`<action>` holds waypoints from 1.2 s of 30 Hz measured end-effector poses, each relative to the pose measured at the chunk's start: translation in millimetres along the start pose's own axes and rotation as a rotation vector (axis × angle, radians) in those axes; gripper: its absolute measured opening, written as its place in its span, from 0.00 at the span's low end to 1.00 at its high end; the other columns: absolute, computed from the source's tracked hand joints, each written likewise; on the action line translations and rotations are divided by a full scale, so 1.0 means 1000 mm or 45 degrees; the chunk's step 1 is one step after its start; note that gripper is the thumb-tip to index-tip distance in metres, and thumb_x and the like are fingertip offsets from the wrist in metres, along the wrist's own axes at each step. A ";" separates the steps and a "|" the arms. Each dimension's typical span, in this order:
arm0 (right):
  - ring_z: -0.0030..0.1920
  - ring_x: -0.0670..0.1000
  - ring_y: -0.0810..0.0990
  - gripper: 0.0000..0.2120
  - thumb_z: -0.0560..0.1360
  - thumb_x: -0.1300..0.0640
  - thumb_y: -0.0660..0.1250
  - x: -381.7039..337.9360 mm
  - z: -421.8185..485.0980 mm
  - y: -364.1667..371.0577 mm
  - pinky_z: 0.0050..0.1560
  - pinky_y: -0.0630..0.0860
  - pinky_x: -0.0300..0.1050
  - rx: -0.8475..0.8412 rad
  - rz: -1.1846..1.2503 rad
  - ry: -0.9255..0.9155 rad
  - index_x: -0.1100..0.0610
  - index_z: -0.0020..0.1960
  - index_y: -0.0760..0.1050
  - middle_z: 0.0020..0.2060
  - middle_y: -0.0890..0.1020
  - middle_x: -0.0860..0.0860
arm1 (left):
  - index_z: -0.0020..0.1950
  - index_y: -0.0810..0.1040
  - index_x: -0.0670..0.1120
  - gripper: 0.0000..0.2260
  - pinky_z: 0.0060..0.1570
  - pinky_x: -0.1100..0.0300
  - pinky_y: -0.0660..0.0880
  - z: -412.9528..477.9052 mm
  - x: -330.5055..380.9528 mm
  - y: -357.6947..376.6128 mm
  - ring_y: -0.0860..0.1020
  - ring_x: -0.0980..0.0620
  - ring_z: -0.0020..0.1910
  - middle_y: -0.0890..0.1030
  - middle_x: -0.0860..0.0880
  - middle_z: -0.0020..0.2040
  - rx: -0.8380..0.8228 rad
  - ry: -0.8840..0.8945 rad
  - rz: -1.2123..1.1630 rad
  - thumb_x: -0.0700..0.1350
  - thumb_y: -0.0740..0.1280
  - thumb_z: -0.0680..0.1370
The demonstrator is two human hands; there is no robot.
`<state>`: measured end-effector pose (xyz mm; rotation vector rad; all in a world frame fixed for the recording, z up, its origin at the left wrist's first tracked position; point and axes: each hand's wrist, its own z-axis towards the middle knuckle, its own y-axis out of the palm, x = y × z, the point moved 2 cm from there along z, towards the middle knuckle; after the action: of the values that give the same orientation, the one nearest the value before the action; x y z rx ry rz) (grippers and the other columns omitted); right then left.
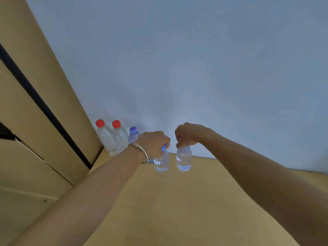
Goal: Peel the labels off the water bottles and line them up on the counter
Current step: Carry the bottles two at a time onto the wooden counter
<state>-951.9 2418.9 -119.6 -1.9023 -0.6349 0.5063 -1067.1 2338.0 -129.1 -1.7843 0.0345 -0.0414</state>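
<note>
Clear left bottle (162,161) gripped by left hand (152,142) fingers, right bottle (184,159) by right hand (188,135) (at tops)

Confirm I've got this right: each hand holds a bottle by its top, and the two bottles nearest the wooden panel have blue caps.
Not quite. In the head view the two bottles nearest the panel have red caps, not blue. The rest holds: the left hand and right hand each hold a bottle by its top.

Head-worn camera looks forward and down, close over the counter (177,210).
</note>
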 end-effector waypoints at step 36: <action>0.49 0.53 0.77 0.13 0.73 0.55 0.69 0.005 0.102 0.048 0.42 0.70 0.43 -0.048 0.259 0.141 0.58 0.56 0.77 0.53 0.80 0.54 | 0.61 0.76 0.49 0.13 0.44 0.58 0.66 0.111 -0.063 0.064 0.77 0.44 0.53 0.73 0.46 0.57 -0.075 0.217 -0.064 0.46 0.65 0.76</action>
<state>-999.4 2476.7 -203.6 -2.0265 -0.3832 0.5163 -1125.0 2435.2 -216.0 -1.8364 0.1144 -0.2305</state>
